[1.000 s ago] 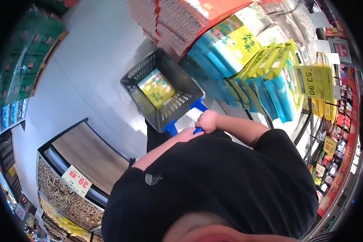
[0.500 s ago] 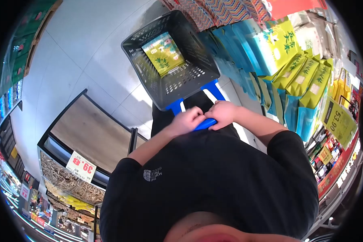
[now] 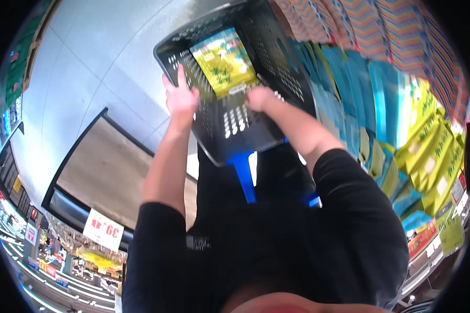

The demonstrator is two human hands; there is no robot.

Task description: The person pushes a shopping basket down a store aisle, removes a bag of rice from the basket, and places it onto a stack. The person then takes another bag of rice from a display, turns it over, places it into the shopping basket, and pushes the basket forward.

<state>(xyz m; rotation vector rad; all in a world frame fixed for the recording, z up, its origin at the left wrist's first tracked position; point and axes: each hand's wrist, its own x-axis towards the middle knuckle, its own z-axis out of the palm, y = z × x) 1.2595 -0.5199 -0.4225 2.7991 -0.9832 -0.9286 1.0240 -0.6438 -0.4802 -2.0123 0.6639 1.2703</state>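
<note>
A yellow-green and blue printed bag (image 3: 225,65) lies in the black perforated shopping basket (image 3: 240,142), which has a blue handle (image 3: 243,175). My left hand (image 3: 181,98) is open at the basket's left rim, its fingers spread and pointing away from me. Inside the basket, my right hand (image 3: 259,98) is by the near end of the bag. Its fingers look bent, but they are blurred and partly hidden, so I cannot tell whether they touch the bag. Neither hand is on the handle.
On the right stand stacked blue and yellow-green bags (image 3: 428,156), with zigzag-patterned packs (image 3: 376,31) beyond them. To the left is a display bin with a brown top panel (image 3: 102,161) and a price card (image 3: 103,229). Pale floor tiles (image 3: 115,47) lie beyond it.
Both hands have let go of the blue handle and reached forward to the basket. My left hand has opened. The basket appears larger and closer, and the view has shifted.
</note>
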